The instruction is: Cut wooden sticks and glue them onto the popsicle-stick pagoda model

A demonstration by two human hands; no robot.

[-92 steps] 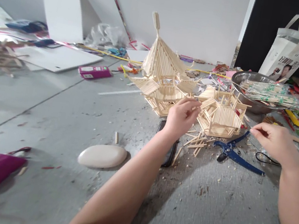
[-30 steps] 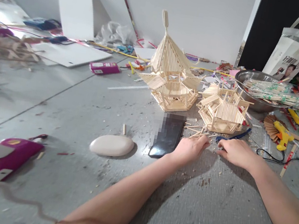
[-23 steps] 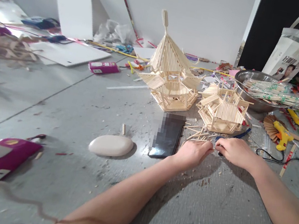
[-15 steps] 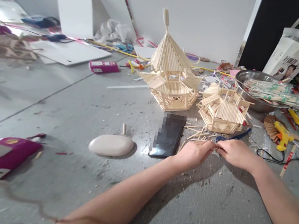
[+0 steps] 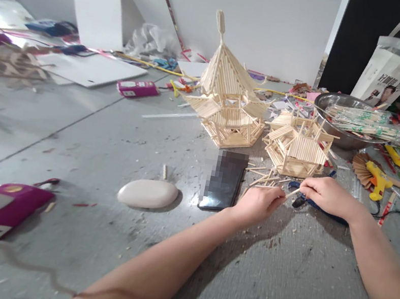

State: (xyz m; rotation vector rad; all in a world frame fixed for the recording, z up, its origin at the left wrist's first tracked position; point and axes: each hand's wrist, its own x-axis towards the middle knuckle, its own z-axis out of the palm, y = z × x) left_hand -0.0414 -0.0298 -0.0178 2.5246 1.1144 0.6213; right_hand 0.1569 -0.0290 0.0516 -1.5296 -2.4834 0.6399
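A thin wooden stick [image 5: 293,192] runs between my two hands. My left hand [image 5: 259,202] pinches its near end, and my right hand [image 5: 325,195] grips the other end. Under and behind my right hand lies a dark blue tool [image 5: 328,211], partly hidden, its kind unclear. Several short cut sticks [image 5: 266,178] are scattered just beyond my left hand. Behind them stands a small hexagonal stick model [image 5: 306,150], with a taller stick pavilion [image 5: 225,113] with a pointed roof to its left. A black phone [image 5: 222,187] lies left of my left hand.
A pale oval case [image 5: 148,193] sits left of the phone. Magenta devices [image 5: 16,204] lie at the left. To the right are a yellow glue gun [image 5: 378,182] with its cord, a metal bowl [image 5: 336,136] of wrapped sticks and a white bag [image 5: 392,70].
My right hand has moved right and slightly up, away from my left, so the stick now shows between them. More of the dark blue tool is visible. My left hand has barely moved.
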